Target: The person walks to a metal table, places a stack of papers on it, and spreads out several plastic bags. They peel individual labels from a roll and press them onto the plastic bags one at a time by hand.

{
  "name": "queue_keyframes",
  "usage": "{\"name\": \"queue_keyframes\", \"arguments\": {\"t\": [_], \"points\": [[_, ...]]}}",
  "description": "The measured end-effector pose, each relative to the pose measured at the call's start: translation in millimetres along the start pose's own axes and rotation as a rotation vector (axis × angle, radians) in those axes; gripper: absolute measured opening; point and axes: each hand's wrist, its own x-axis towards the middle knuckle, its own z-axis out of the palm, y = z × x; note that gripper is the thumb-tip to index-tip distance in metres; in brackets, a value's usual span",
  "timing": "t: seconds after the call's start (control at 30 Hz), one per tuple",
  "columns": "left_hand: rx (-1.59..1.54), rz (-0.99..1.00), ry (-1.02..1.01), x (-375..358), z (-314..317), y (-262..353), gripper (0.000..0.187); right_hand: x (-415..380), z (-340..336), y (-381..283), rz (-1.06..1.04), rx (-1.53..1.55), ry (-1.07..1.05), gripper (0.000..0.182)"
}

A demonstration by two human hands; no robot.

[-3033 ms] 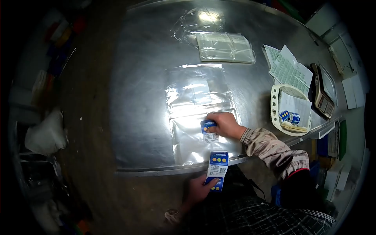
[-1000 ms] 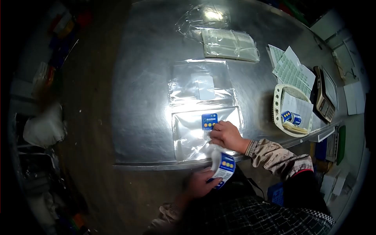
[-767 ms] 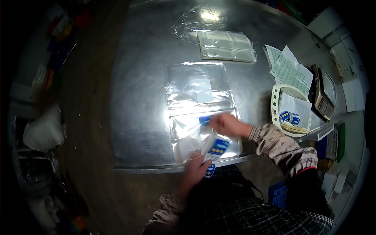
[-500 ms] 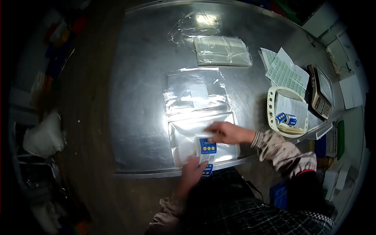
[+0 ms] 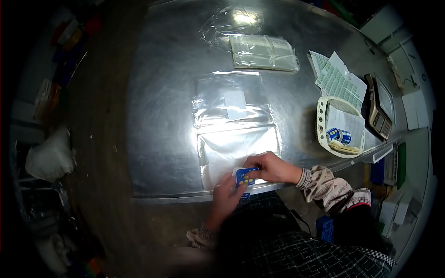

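Observation:
A strip of blue-and-white labels with yellow dots is held between both hands at the table's near edge. My left hand grips its left side, fingers closed. My right hand pinches the top label from the right. Under and beyond the hands lie clear plastic bags, shiny with reflected light. A small pale rectangle shows on the farther bag. The lower end of the strip hangs past the table edge, partly hidden by the fingers.
Farther back on the metal table lie a tied stack of clear bags and loose crumpled plastic. On the right are printed sheets, a white basket holding label rolls and paper, and a device with a keypad.
My right hand has come down onto the top label and now grips it. The view has shifted slightly, so the table items appear higher.

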Motion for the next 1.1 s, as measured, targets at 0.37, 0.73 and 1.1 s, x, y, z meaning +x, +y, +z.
{"name": "queue_keyframes", "arguments": {"t": [0.37,0.73,1.1], "points": [[-0.27,-0.436,-0.126,-78,23,-3,0.026,60,-39,17,0.002,-0.324,0.194,0.027],[-0.023,0.06,-0.146,-64,8,-11,0.017,11,22,64,-0.408,-0.706,0.226,0.026],[0.211,0.035,-0.022,-7,14,-25,0.02,80,-99,5,-0.116,0.246,0.678,0.026]]}}
